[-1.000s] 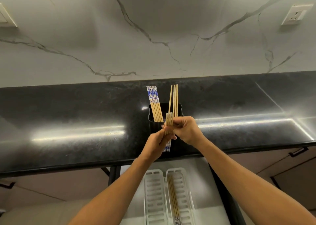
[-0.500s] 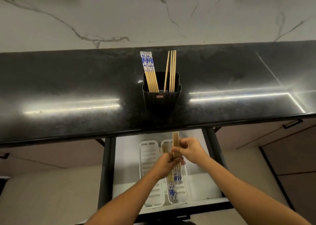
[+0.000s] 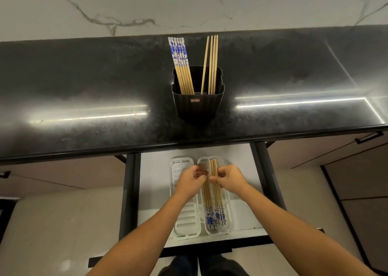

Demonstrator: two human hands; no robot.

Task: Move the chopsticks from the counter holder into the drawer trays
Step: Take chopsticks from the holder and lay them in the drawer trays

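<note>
My right hand (image 3: 230, 180) was curled on a bunch of thin wooden chopsticks with blue-and-white painted ends (image 3: 214, 194), pinching them near the middle. My left hand (image 3: 190, 183) sat just on the other side of the bunch with its fingers bent too, but they were blurry, so I could not tell if they gripped a stick or only touched one. The bunch lay low in the right white slotted plastic tray (image 3: 230, 217), inside the open white drawer (image 3: 155, 181) under the shiny black stone counter (image 3: 84, 87). Its long way ran straight away from me, the same way the tray runs: bare tips toward the counter, painted ends toward my body. So the sticks were right between my two hands, and I think the next move only needed both hands to let go and lift. I saw no sticks in the left white slotted tray (image 3: 184, 219). Up on the counter the black plastic holder (image 3: 198, 103) stood well apart from my hands, with blue-patterned chopsticks (image 3: 180, 61) on its left side and plain wooden chopsticks (image 3: 212, 61) on its right — not yet moved.
</note>
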